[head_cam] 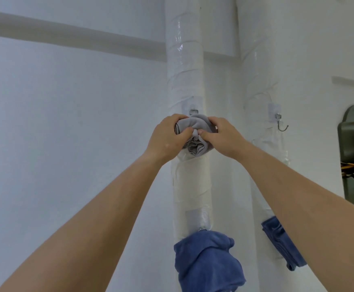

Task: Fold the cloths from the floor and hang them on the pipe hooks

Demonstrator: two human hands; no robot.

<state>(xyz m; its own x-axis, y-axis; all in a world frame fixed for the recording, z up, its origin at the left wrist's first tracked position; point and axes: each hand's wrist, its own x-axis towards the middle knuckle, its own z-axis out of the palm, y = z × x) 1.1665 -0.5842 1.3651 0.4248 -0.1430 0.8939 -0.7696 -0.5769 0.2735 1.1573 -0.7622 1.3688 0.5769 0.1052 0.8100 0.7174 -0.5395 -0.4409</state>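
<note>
Both arms are reaching up to the near white tape-wrapped vertical pipe (185,60), where the left hand (167,137) and the right hand (224,137) are pinching a bunched grey cloth (197,135) between them. Each hand is closed on the cloth, thumbs meeting at its middle and fingers curling over its top edge. They are probably holding it this high and tight against the pipe because the small metal hook on its clear adhesive pad (193,111) is sitting just above the bundle, and the fabric seems to need pushing onto that hook; whether it is already catching cannot be told, as the cloth is covering the hook's tip.

The grey cloth is looking soft and thick, gathered into rolled folds with its layered edges hanging below the thumbs. Lower on the same pipe a crumpled blue towel (207,262) is hanging from another hook. On the far right pipe (260,60) a bare metal hook (281,125) is waiting empty, with a folded blue cloth (281,243) hanging below it.
</note>
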